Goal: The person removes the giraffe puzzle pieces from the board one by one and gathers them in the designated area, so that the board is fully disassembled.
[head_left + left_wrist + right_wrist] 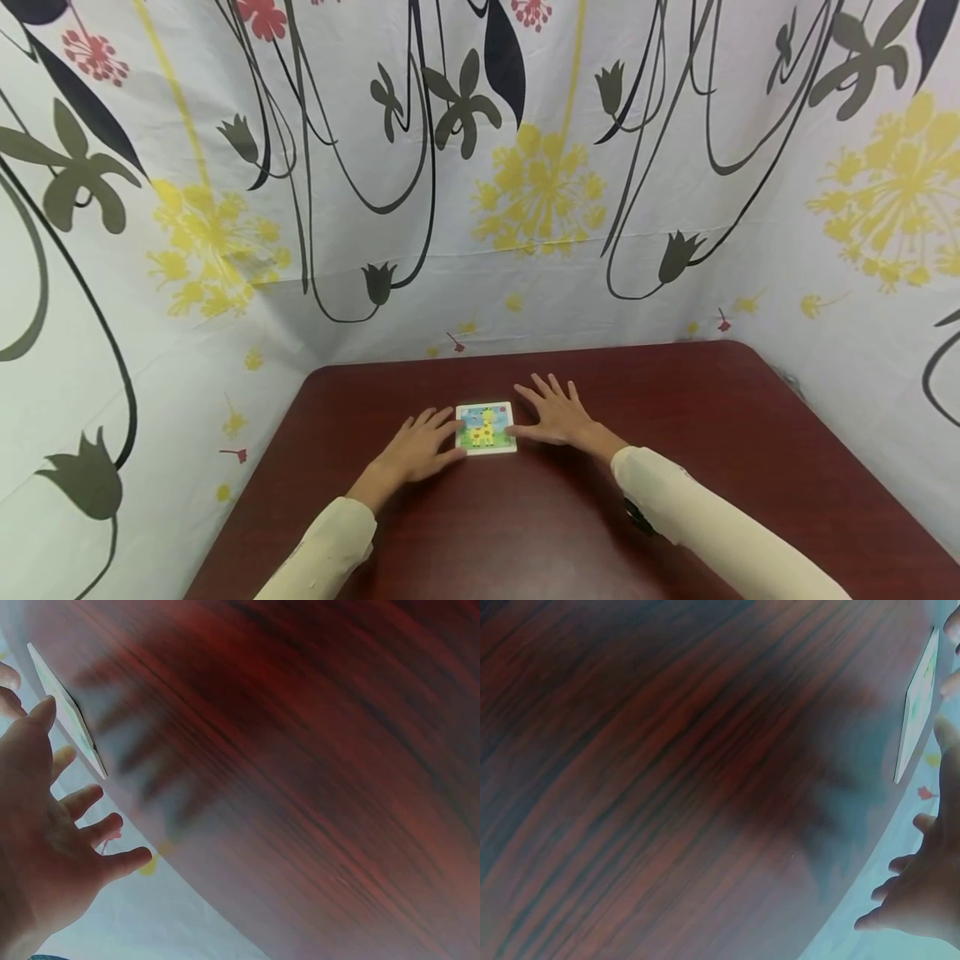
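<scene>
A small square picture board (486, 427) with a white border lies flat on the dark red table, showing a yellow spotted giraffe on a blue and green ground. My left hand (422, 446) is at its left side, fingers spread, thumb and fingertips overlapping the edge in the head view. On the opposite side is my right hand (553, 417), also spread, its thumb tip at the right edge. Both wrist views show the board as a thin slab, seen nearly edge-on. Neither hand curls round it; the spread fingers of the left hand (45, 825) cast shadows on the wood.
The glossy table (510, 517) has rounded far corners. White cloth (450, 292) printed with flowers and stems hangs behind it and along both sides. A small dark object (639, 518) shows beneath the right cream sleeve (697, 500).
</scene>
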`<state>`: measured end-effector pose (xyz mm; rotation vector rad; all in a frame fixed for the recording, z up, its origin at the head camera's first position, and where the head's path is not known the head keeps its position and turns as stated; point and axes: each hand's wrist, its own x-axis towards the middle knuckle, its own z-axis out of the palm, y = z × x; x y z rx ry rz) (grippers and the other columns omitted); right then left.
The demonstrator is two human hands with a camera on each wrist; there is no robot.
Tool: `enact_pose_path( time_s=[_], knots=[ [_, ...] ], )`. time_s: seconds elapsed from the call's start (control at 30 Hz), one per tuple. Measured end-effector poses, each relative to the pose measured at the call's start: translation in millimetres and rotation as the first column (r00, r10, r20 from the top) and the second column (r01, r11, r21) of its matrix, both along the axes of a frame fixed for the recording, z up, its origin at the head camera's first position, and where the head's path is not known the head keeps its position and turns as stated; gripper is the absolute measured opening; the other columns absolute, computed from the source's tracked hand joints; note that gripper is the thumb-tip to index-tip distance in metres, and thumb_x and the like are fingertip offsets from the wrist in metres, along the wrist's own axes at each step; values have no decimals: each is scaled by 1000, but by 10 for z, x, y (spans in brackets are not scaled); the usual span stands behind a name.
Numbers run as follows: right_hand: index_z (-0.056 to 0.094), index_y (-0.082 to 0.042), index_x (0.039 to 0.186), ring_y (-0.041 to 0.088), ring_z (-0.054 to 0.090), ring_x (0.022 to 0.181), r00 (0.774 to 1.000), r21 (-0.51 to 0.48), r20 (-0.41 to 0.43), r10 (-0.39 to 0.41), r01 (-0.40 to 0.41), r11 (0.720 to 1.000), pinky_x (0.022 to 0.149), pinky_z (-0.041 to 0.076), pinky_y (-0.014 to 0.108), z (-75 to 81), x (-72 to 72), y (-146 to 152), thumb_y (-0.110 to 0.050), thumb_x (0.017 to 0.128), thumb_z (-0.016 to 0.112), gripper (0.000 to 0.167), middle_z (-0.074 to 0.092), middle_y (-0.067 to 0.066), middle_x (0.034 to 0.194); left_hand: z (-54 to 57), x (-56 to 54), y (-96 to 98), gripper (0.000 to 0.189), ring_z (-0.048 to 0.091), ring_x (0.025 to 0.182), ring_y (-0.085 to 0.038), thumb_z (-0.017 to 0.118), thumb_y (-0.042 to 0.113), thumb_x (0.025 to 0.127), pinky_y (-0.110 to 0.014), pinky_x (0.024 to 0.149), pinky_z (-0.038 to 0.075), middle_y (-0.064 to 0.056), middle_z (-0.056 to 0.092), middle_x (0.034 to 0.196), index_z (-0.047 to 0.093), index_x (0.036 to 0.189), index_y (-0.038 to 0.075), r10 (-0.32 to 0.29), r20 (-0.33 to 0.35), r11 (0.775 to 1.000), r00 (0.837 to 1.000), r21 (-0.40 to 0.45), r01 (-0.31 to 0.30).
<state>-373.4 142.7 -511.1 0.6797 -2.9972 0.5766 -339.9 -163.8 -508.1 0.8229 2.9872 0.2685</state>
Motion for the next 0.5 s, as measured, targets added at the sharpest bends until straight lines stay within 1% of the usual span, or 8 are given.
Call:
enact_pose_path(
  time_s=[0.1, 0.27, 0.5],
  knots=[
    [38, -14, 161, 54, 18, 152, 1000, -11, -1, 25, -25, 1000, 117, 9, 73, -6, -11, -69, -64, 91, 67, 91, 24, 26, 167, 6, -15, 16, 64, 32, 151, -41, 55, 60, 102, -68, 115, 28, -9, 37, 165, 50, 155, 25, -2, 6, 1000, 1000, -4, 2],
    [38, -15, 161, 52, 19, 153, 999, 2, 6, 47, -47, 999, 119, 14, 69, 9, -34, -170, -62, 93, 67, 87, 25, 25, 167, 27, -32, 39, 63, 32, 151, -41, 56, 59, 102, -68, 114, 29, -10, 38, 164, 51, 154, 25, -3, 15, 1000, 1000, -10, 4],
    [45, -14, 157, 53, 24, 151, 996, -33, 9, 83, -83, 996, 119, 19, 66, 16, -37, -274, -51, 96, 71, 75, 32, 27, 163, 15, -50, 52, 61, 32, 151, -40, 55, 59, 103, -67, 115, 29, -8, 38, 164, 51, 154, 26, -3, 40, 1000, 999, -21, 4]
  ],
)
